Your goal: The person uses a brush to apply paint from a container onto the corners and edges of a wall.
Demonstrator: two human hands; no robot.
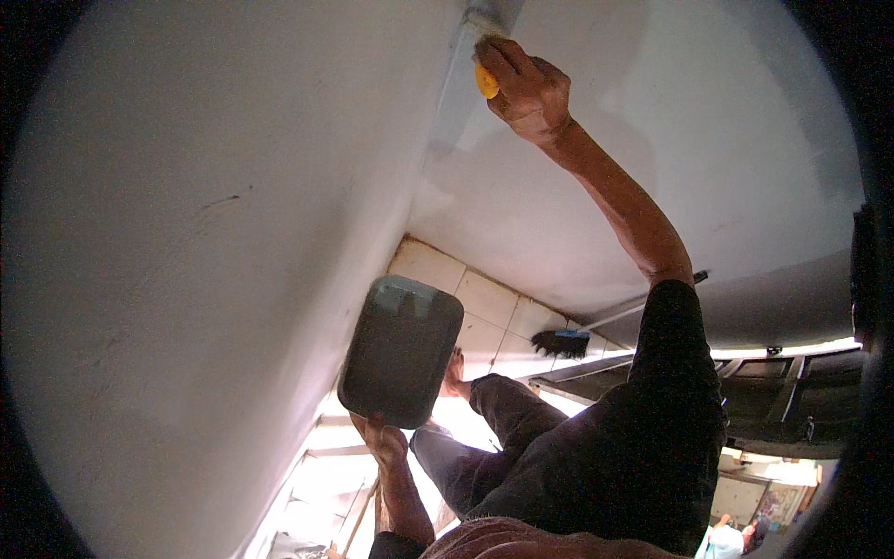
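High in the view, my right hand point(527, 87) grips a brush by its yellow handle point(487, 82). The pale bristle end point(483, 24) meets the corner where two walls join, beside a greyish strip point(454, 105) running down that corner. Lower down, my left hand point(384, 440) holds the near end of a dark grey rectangular tray point(401, 349) with rounded corners. The tray's far end looks lighter and shiny; I cannot tell what is in it. The left wall point(209, 314) and the right wall point(545, 209) are whitish, the right one with darker patches.
A broom point(562, 342) with black bristles and a blue head stands on the pale tiled floor point(482, 297), its stick leaning on the right wall. My bare foot point(454, 370) is beside the tray. Dark panelled furniture or a door point(768, 398) is at right. Another person point(726, 538) appears far off, lower right.
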